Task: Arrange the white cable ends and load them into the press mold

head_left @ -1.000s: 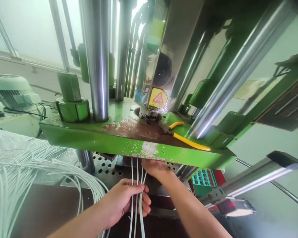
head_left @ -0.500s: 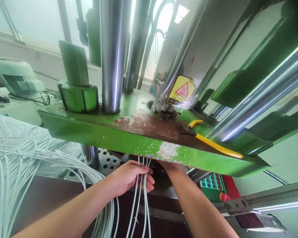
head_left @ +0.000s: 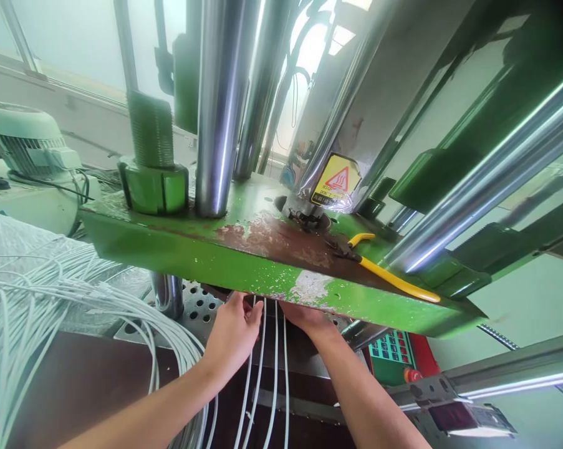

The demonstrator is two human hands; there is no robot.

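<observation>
Nearest, both forearms reached forward and up from the bottom edge, toward the dark gap beneath the green press plate [head_left: 192, 259]. The left hand [head_left: 232, 333] lay among the white cables [head_left: 275, 362], its fingers curled loosely, with one strand passing just beside the knuckles; whether it actually gripped a strand could not be told. The right hand [head_left: 307, 318] went further in, its fingertips hidden under the plate's chipped edge, so how far it was open could not be told either. Four or so of the cables ran straight up between the two hands and vanished into the gap (their upper ends were out of sight).

To the left, a big loose bundle of white wire [head_left: 38, 312] sprawled over the brown desk [head_left: 89, 380], curving round toward the left wrist. Behind the hands sat a perforated metal sheet [head_left: 201, 308].

To the right and a little lower was a green keypad [head_left: 391, 349] on a red panel, with a metal rail [head_left: 510, 374] running out toward the frame's edge.

On top of the plate, well apart from the hands, lay yellow-handled pliers [head_left: 384, 271] on the rusty patch, near a yellow heat warning sticker [head_left: 336, 179]. Polished steel columns [head_left: 218, 106] rose from the plate, beside a threaded green nut [head_left: 153, 181]. Farthest left, by the window, stood a pale electric motor [head_left: 22, 137].
</observation>
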